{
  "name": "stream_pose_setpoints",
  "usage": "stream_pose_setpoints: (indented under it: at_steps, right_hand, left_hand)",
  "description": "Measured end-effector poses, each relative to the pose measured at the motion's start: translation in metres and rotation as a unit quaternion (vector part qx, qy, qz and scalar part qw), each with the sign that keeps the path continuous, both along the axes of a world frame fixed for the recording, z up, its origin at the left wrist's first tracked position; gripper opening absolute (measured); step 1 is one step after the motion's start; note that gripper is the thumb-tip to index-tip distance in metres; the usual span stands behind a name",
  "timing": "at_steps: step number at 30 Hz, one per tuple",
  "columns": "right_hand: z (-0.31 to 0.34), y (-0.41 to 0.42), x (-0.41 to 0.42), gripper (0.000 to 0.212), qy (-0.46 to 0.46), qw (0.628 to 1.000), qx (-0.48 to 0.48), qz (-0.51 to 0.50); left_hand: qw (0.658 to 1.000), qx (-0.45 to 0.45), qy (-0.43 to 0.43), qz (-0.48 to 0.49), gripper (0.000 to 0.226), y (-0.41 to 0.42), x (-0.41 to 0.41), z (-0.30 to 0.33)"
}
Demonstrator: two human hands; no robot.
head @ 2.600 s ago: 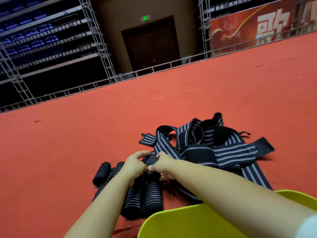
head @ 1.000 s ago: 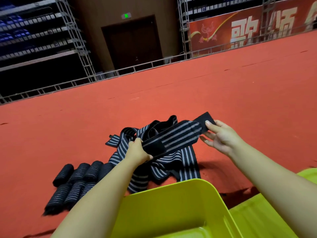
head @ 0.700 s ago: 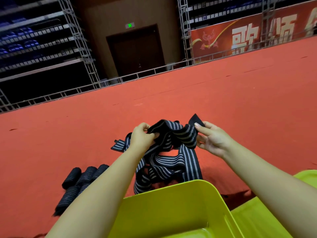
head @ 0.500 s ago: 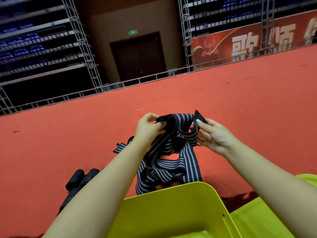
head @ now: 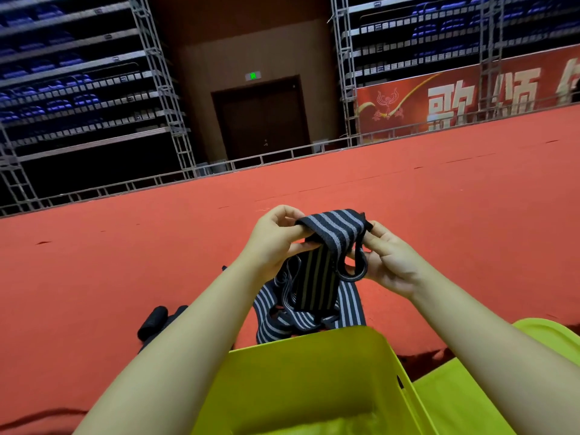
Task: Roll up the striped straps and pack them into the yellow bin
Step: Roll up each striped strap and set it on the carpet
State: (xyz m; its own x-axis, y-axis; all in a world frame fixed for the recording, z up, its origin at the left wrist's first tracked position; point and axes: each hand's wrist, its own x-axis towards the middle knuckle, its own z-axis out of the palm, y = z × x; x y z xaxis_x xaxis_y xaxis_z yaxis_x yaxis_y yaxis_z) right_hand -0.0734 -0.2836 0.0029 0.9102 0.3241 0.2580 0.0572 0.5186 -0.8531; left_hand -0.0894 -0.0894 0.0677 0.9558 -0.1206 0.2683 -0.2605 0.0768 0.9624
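both hands (head: 276, 237) pinching striped strap (head: 334, 229) — above yellow bin (head: 301, 365)

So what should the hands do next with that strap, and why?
Probably start curling the folded end inward. Both hands, left hand and right hand, pinch the striped strap flat at its top, its tail hanging unrolled above the yellow bin.

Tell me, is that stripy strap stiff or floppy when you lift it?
Probably floppy: the striped strap folds over between the left hand and right hand and droops down. It also looks light, since fingertips alone hold it up.
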Motion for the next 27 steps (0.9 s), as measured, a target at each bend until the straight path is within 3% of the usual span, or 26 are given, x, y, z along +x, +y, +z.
stream_pose_setpoints:
  at_steps: [8,12,15,18,20,23,27]
  right_hand:
    - [0.033,0.002,-0.042,0.067,-0.087,0.994,-0.033,0.056]
    - [0.038,0.003,-0.059,0.053,-0.091,0.987,-0.118,0.055]
    - [0.033,0.005,-0.071,0.026,-0.077,0.974,-0.211,0.014]
    - [0.027,0.009,-0.078,0.010,-0.066,0.961,-0.259,-0.074]
    - [0.025,0.010,-0.080,0.011,-0.066,0.956,-0.258,-0.127]
    - [0.027,0.010,-0.084,0.013,-0.075,0.945,-0.257,-0.185]
    - [0.031,0.015,-0.091,0.015,-0.112,0.936,-0.273,-0.191]
  left_hand:
    - [0.998,0.008,-0.027,-0.049,0.031,0.019,-0.063,0.032]
    - [0.990,0.142,0.000,-0.016,0.019,0.030,-0.092,0.026]
    - [0.960,0.274,0.039,0.032,0.007,0.039,-0.104,0.004]
    - [0.943,0.314,0.088,0.060,0.004,0.052,-0.107,-0.019]
    - [0.923,0.365,0.104,0.069,0.005,0.062,-0.105,-0.035]
    - [0.864,0.491,0.107,0.039,0.006,0.068,-0.107,-0.061]
    - [0.808,0.576,0.121,-0.042,0.009,0.063,-0.118,-0.080]
